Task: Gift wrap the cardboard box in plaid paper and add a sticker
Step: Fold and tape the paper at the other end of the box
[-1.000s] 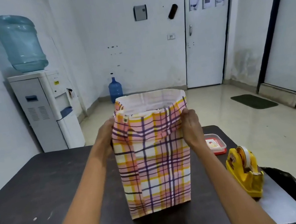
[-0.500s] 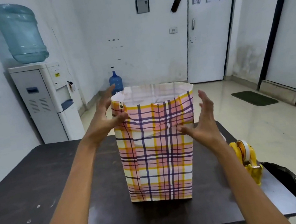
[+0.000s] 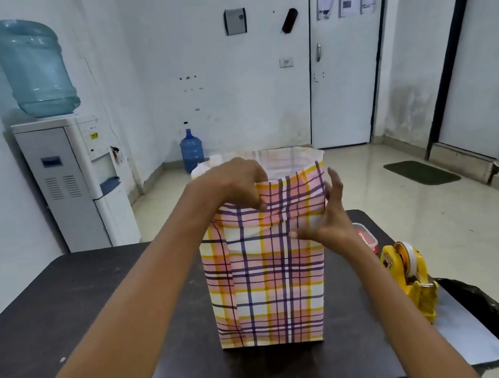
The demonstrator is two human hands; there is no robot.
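The box stands upright on the dark table [image 3: 66,313], wrapped in pink, yellow and purple plaid paper [image 3: 265,283]. The cardboard itself is hidden. The paper rises above the box as an open sleeve with a white inside. My left hand [image 3: 234,184] reaches over the near top edge, its curled fingers gripping the paper flap there. My right hand [image 3: 326,213] rests against the right front of the wrap with fingers spread and the thumb pressing the paper below the flap.
A yellow tape dispenser [image 3: 410,278] sits at the table's right edge. A small red-rimmed container [image 3: 367,236] lies behind my right wrist. A black bag [image 3: 488,321] hangs off the right corner. A water dispenser [image 3: 78,182] stands at the back left.
My left hand moved from the left side of the sleeve onto its near top edge and took hold of the paper. My right hand closed in against the right front.
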